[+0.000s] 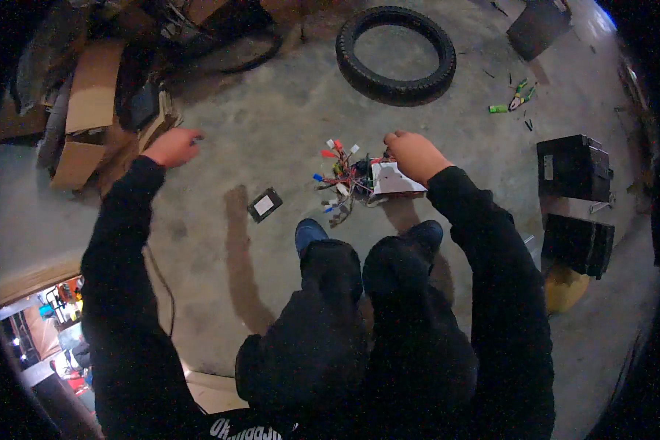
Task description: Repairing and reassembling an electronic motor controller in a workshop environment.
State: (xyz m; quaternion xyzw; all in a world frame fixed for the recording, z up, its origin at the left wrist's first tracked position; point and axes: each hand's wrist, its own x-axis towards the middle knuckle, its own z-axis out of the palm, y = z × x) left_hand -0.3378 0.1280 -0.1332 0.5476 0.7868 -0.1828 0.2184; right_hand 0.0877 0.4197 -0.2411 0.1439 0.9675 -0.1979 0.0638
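My left hand (174, 148) is out to the left, fingers curled around something small and dark that I cannot make out. My right hand (416, 155) is over a flat white-faced unit (391, 179), fingertips pinched at its top on something too small to name. A bundle of wires (345, 192) with red, white, blue and other coloured connectors spreads from the unit's left side. A small black rectangular box with a white label (265, 205) lies on the concrete floor between my hands, nearer my left foot.
Cardboard (92, 88) is piled at the upper left. A tyre (396, 92) lies ahead, with green-handled pliers (521, 96) to its right. Two black cases (573, 169) stand at the right, beside a yellowish object (565, 288). My shoes (310, 233) are below the wires.
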